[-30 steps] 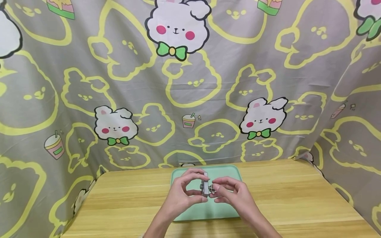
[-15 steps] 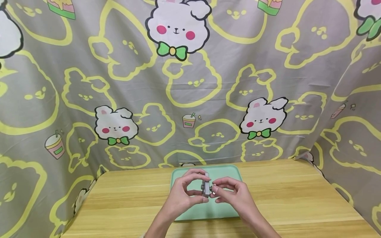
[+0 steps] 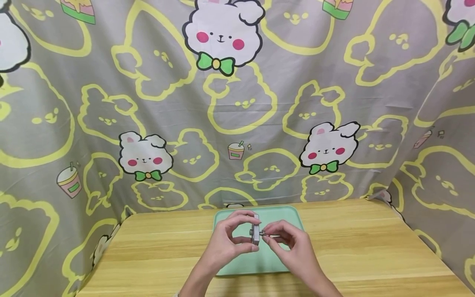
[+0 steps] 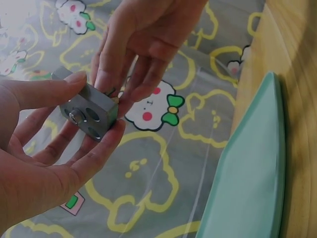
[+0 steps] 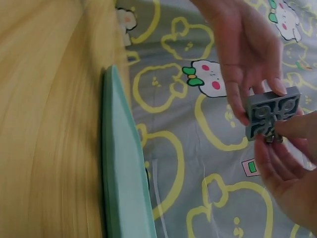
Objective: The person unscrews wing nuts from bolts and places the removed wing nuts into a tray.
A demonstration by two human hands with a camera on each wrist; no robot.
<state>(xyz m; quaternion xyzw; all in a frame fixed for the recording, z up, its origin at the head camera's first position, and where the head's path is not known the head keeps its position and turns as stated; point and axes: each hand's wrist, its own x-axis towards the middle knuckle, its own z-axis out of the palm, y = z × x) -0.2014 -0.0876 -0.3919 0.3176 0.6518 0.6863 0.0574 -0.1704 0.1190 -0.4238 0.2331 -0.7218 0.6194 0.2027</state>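
Note:
A grey metal block (image 3: 256, 236) is held upright above the tray by my left hand (image 3: 227, 242), fingers on its top edge and thumb at its bottom. In the left wrist view the block (image 4: 91, 110) shows round holes and a bolt-like end (image 4: 75, 116) in its face. On the block's other side, my right hand (image 3: 297, 245) pinches a small shiny metal fastener (image 3: 262, 233) between thumb and fingertips. The right wrist view has this fastener (image 5: 271, 137) against the block's recessed face (image 5: 270, 111); the fingers partly cover it, and its exact shape is unclear.
Beneath both hands lies a mint-green tray (image 3: 241, 270) with a raised rim, on a wood-grain table (image 3: 167, 247). A grey curtain (image 3: 252, 103) with yellow outlines and white cartoon figures hangs behind and along both sides.
My right thumb and fingers have shifted around the fastener, changing their pinch, and the wrist has turned slightly. The left hand and the block have stayed almost in place.

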